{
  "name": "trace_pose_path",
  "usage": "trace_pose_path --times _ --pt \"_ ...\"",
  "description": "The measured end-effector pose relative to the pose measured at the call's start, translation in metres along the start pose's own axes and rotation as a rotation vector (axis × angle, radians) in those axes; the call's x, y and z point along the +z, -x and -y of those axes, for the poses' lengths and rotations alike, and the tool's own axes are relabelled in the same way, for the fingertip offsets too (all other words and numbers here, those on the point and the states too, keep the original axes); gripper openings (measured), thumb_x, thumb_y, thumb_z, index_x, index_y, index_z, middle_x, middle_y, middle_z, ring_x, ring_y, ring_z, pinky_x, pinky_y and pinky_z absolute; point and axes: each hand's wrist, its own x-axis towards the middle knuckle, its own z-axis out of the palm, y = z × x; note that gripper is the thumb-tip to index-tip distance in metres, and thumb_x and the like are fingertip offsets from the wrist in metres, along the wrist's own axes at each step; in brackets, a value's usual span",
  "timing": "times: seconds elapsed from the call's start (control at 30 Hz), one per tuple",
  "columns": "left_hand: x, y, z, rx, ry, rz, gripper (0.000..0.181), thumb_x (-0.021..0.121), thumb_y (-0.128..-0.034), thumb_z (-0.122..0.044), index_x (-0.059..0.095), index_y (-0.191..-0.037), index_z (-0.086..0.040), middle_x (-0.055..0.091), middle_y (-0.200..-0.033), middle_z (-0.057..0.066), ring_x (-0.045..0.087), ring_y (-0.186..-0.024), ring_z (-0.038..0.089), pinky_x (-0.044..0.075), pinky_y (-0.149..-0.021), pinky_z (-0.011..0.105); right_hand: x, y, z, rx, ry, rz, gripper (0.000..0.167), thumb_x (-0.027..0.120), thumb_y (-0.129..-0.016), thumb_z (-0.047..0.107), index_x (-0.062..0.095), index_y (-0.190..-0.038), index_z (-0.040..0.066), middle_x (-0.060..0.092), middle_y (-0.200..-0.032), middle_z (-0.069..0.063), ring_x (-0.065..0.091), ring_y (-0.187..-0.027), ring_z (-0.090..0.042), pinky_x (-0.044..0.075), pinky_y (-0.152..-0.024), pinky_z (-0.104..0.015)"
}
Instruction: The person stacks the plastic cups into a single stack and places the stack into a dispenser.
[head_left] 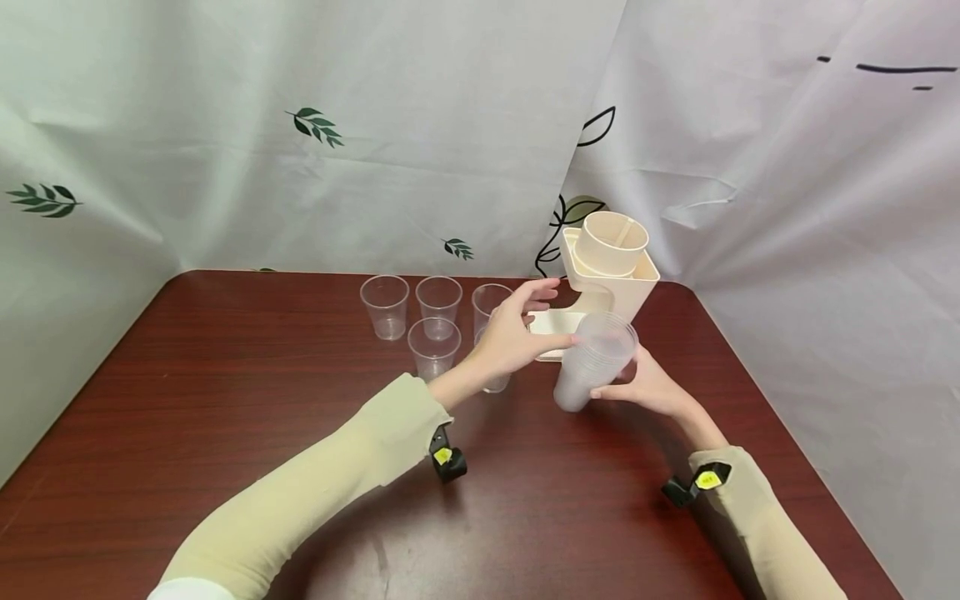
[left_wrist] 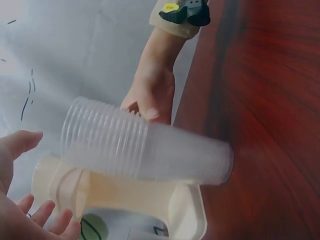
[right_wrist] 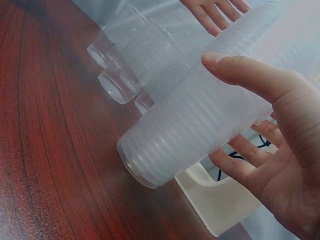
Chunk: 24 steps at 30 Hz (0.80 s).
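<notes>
A stack of nested clear plastic cups (head_left: pixel 588 367) leans tilted above the table, its rims up and towards the left hand. My right hand (head_left: pixel 648 383) grips the stack from the right, the thumb on one side and the fingers round the other, as the right wrist view shows. Beside the rims is my left hand (head_left: pixel 510 335), its fingers spread and holding nothing. In the left wrist view a gap separates the left thumb and fingers (left_wrist: pixel 42 212) from the stack (left_wrist: pixel 145 145). Behind the stack stands a cream plastic cup holder (head_left: pixel 615 283) with a round tube on top.
Several single clear cups stand upright in two rows left of the holder, among them one at the back left (head_left: pixel 386 308) and one in front (head_left: pixel 435 350). The left forearm partly covers some. White patterned cloth (head_left: pixel 450 150) hangs behind the dark red table (head_left: pixel 225 400).
</notes>
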Motion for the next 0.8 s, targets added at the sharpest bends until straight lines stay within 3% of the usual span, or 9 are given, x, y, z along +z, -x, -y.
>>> trace_pose_path --times 0.17,0.43,0.63,0.8 --pt "-0.016 0.001 0.000 -0.002 0.006 -0.023 0.072 0.082 -0.0750 -0.016 0.048 -0.138 -0.013 0.058 -0.131 0.010 0.058 -0.119 0.024 0.046 -0.104 0.038 0.001 0.000 0.001 0.001 -0.012 0.002 0.082 0.076 -0.071 -0.012 0.037 -0.139 0.015 0.056 -0.122 0.008 0.060 -0.107 -0.005 0.055 -0.086 -0.023" --pt "-0.037 0.002 0.003 -0.060 0.024 -0.086 0.071 0.081 -0.0758 -0.017 0.047 -0.138 -0.017 0.058 -0.130 0.006 0.057 -0.119 0.026 0.046 -0.104 0.037 0.000 0.001 0.002 0.012 0.003 -0.004 0.081 0.076 -0.072 -0.011 0.038 -0.137 0.017 0.056 -0.121 0.008 0.059 -0.106 -0.005 0.055 -0.085 -0.023" --pt "-0.052 0.002 0.006 -0.059 0.048 -0.119 0.071 0.081 -0.0755 -0.016 0.047 -0.138 -0.015 0.058 -0.130 0.007 0.055 -0.121 0.028 0.044 -0.106 0.037 -0.001 0.002 0.002 0.011 0.019 0.004 0.080 0.077 -0.073 -0.008 0.037 -0.138 0.014 0.055 -0.121 0.009 0.058 -0.107 -0.004 0.054 -0.085 -0.022" --pt "-0.070 0.006 0.011 -0.077 0.040 -0.131 0.072 0.081 -0.0763 -0.017 0.046 -0.139 -0.018 0.056 -0.132 0.007 0.054 -0.122 0.028 0.043 -0.107 0.037 -0.001 0.000 -0.002 -0.034 -0.013 0.010 0.080 0.078 -0.072 -0.006 0.038 -0.138 0.014 0.057 -0.122 0.007 0.059 -0.107 -0.003 0.055 -0.084 -0.022"
